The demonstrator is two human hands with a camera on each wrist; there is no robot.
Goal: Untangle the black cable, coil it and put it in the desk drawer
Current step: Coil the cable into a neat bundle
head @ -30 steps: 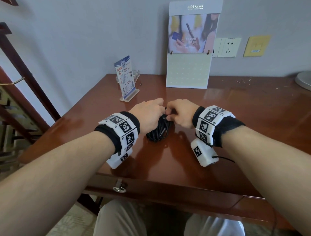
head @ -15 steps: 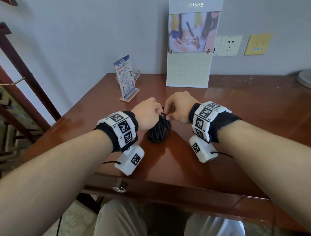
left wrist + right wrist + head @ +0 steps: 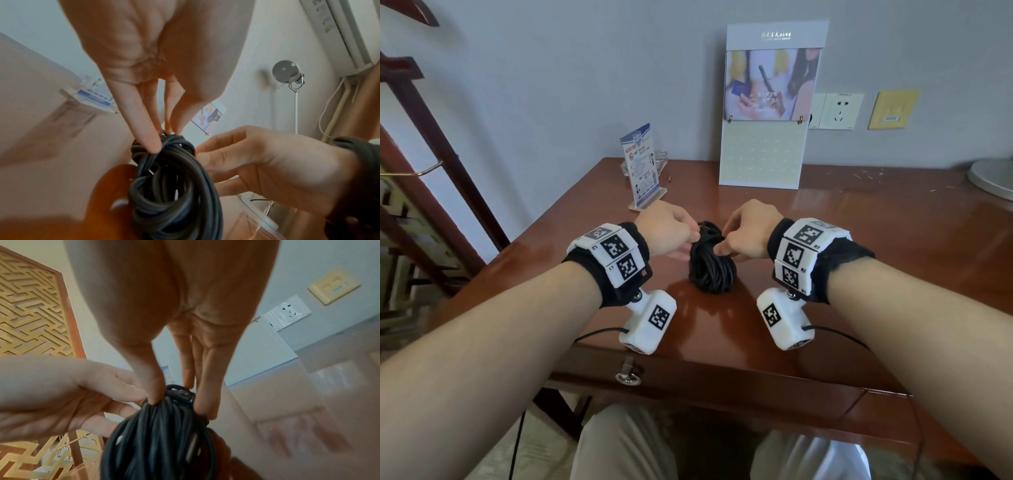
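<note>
A bundle of black cable (image 3: 711,265) hangs just above the brown desk top (image 3: 859,260), its lower loops near the wood. My left hand (image 3: 671,233) pinches the bundle's top from the left, thumb and fingertips (image 3: 153,142) closed on the strands (image 3: 170,178). My right hand (image 3: 748,236) pinches the same top from the right, thumb and fingers (image 3: 156,394) on either side of the cable (image 3: 160,443). A plug end shows near the top of the bundle in the right wrist view. The desk drawer (image 3: 688,380) below the front edge is closed, with a metal pull (image 3: 628,375).
A small acrylic sign stand (image 3: 642,168) stands behind my left hand. A tall calendar board (image 3: 767,113) leans on the wall at the back. A grey round lamp base (image 3: 993,178) sits at the far right. A wooden lattice screen (image 3: 410,205) stands left of the desk.
Both hands have lifted the cable bundle off the desk and drawn slightly apart at its top. The wrists have risen.
</note>
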